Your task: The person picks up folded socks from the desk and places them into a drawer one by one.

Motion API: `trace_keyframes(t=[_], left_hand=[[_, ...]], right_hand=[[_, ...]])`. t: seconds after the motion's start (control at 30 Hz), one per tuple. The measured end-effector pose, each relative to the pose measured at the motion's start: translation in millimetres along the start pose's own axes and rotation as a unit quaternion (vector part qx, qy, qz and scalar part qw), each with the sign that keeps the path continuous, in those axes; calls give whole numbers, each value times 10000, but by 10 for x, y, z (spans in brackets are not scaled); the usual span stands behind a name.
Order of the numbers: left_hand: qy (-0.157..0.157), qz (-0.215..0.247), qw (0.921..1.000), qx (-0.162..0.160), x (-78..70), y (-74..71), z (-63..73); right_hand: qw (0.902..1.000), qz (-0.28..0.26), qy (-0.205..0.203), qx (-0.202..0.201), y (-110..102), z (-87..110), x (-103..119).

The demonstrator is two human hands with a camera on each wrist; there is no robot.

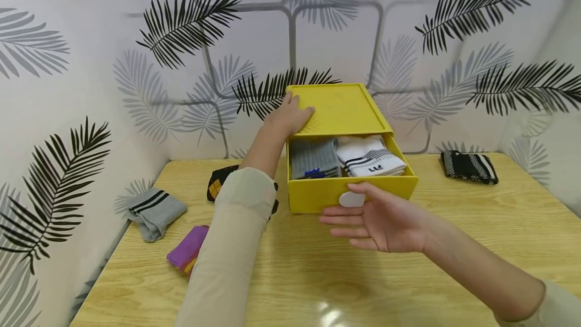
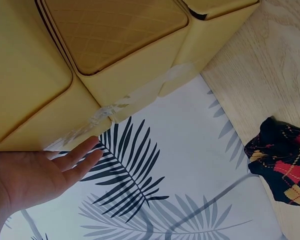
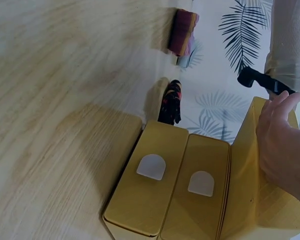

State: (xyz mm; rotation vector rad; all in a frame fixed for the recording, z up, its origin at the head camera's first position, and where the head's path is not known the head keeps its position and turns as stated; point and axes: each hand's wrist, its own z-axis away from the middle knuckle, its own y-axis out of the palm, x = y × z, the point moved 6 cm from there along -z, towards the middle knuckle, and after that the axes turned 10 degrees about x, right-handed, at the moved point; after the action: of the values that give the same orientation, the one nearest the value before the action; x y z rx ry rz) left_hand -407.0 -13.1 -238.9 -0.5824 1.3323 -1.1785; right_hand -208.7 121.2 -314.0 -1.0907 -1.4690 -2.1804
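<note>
A yellow drawer box [image 1: 338,107] stands on the table, its top drawer [image 1: 317,198] pulled out. Inside lie a folded grey sock [image 1: 313,155] and a folded white sock [image 1: 369,158] with dark stripes. My left hand [image 1: 287,115] rests on the box's upper left edge, fingers mostly straight. In the left wrist view, my left hand [image 2: 45,175] lies along the box's side. My right hand [image 1: 386,218] is at the drawer front, thumb by the white tab [image 1: 351,199], other fingers straight. The right wrist view shows my right hand [image 3: 287,150] against that drawer, above two shut lower drawers [image 3: 155,200].
Left of the box lie a grey striped sock [image 1: 156,213], a purple sock [image 1: 188,249] and a black argyle sock [image 1: 220,183], partly hidden by my left arm. A black-and-white sock [image 1: 469,166] lies at the right. A leaf-patterned wall [image 1: 336,54] stands behind the wooden table [image 1: 313,286].
</note>
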Motion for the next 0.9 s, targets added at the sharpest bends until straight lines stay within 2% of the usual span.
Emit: trace_keyframes(t=[0.37, 0.63, 0.9], left_hand=[[-40, -56, 9999, -100, -32, -9, -6], [-47, -63, 9999, -91, -33, -4, 8], [-103, -84, 9999, -96, -14, -6, 8]], right_hand=[[9977, 279, -228, -571, -244, -173, 295], [9968, 105, -278, -744, -387, -277, 445], [9954, 151, -351, -883, -512, -359, 571]])
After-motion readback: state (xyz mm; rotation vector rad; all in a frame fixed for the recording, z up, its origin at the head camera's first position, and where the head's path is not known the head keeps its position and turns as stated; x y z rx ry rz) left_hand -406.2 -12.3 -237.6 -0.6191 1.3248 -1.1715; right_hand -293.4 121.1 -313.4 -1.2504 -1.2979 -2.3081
